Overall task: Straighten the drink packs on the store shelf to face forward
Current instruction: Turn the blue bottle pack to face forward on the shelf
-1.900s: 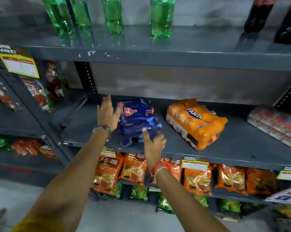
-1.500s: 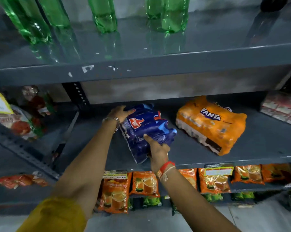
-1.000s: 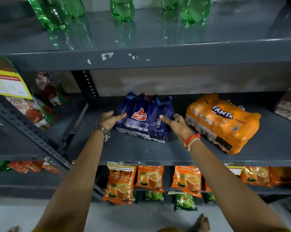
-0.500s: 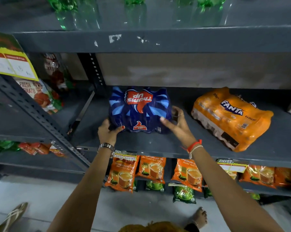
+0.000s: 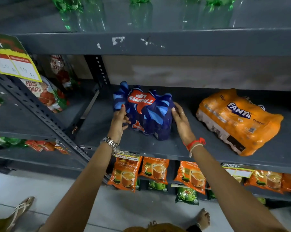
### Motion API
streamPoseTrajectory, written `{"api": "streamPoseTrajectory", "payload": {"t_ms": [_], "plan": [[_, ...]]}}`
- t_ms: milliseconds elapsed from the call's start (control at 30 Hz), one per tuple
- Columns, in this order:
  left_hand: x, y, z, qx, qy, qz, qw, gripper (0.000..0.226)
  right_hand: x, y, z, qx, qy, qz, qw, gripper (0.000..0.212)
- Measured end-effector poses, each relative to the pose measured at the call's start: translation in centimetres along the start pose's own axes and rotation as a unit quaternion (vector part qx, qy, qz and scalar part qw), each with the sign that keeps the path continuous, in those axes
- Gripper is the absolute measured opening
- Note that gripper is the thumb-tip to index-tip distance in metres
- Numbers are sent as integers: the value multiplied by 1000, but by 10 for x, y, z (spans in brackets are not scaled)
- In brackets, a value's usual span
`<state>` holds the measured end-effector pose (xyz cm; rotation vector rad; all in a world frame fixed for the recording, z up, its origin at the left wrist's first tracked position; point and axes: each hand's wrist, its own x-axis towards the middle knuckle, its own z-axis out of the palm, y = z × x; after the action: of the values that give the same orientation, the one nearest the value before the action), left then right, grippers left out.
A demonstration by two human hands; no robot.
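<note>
The blue Thums Up drink pack (image 5: 146, 113) stands upright on the grey metal shelf (image 5: 174, 148), with its big red logo on top reading upside down from the viewer's side and a small red logo on its front face. The left hand (image 5: 118, 122) presses against the pack's left side, fingers spread and curled onto the plastic wrap, a metal watch (image 5: 110, 143) on the wrist. The right hand (image 5: 181, 118) lies flat against the pack's right side, fingers straight and together, a red thread band (image 5: 195, 144) on the wrist. Both hands touch the pack, squeezing it between them instead of closing around it. To the right of the blue pack, well apart from it on the same shelf, an orange Fanta drink pack (image 5: 238, 121) lies on its side at an angle, one corner towards the shelf's front edge. Above the blue pack, on the next shelf up, are the bases of green bottles (image 5: 139, 7). Below it hang orange tea pouches (image 5: 126, 174). To its left, on a neighbouring rack, stand tomato sauce pouches (image 5: 44, 94) beneath a yellow price card (image 5: 14, 64).
</note>
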<state>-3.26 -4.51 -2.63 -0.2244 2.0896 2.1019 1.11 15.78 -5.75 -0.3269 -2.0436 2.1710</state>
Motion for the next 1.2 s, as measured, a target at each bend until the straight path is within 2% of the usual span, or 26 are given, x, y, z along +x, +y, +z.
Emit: {"api": "streamPoseTrajectory", "payload": {"t_ms": [33, 100, 200, 300, 400, 500, 533, 600, 633, 667, 700, 767, 833, 867, 933, 1000, 1100, 1200], "plan": [[6, 6, 1, 15, -6, 1, 1000, 31, -10, 7, 6, -17, 36, -23, 999, 27], [18, 20, -1, 33, -32, 11, 999, 36, -36, 20, 28, -117, 117, -73, 984, 47], [36, 41, -9, 62, -148, -10, 987, 47, -77, 33, 75, -190, 154, -84, 966, 64], [54, 64, -9, 145, -228, -41, 962, 62, -103, 42, 121, -171, 100, -111, 974, 73], [70, 90, -12, 240, -217, -48, 945, 74, -109, 51, 148, -180, -2, -146, 973, 71], [79, 106, -27, 326, -224, -12, 918, 73, -100, 51, 153, -169, -128, -113, 971, 71], [78, 107, -32, 327, -219, 9, 919, 69, -93, 51, 151, -168, -164, -108, 966, 72], [74, 102, -39, 249, -174, 72, 950, 53, -77, 45, 141, -135, -201, -88, 966, 72], [72, 94, -42, 183, -133, 103, 969, 45, -69, 38, 133, -104, -178, -83, 975, 67], [71, 84, -46, 127, -84, 130, 980, 42, -61, 31, 125, -66, -121, -88, 987, 58], [68, 72, -51, 89, -37, 147, 984, 43, -53, 22, 116, -30, -33, -109, 993, 44], [58, 44, -56, 21, 44, 168, 985, 48, -33, 6, 93, 17, 158, -154, 975, 20], [50, 15, -58, -60, 94, 159, 981, 58, -3, -9, 69, 33, 270, -143, 952, 18], [45, 2, -57, -92, 95, 148, 980, 70, 14, -17, 58, 21, 284, -111, 952, 28], [34, -16, -51, -124, 68, 125, 982, 101, 45, -28, 42, -2, 222, -38, 974, 47], [32, -26, -46, -118, 39, 106, 987, 115, 67, -30, 36, 59, 117, 13, 991, 53], [39, -27, -51, -104, 24, 78, 991, 122, 70, -23, 45, 105, 13, 100, 989, 53], [43, -24, -59, -102, -7, 41, 994, 113, 62, -8, 52, 122, 3, 141, 982, 55]]}}
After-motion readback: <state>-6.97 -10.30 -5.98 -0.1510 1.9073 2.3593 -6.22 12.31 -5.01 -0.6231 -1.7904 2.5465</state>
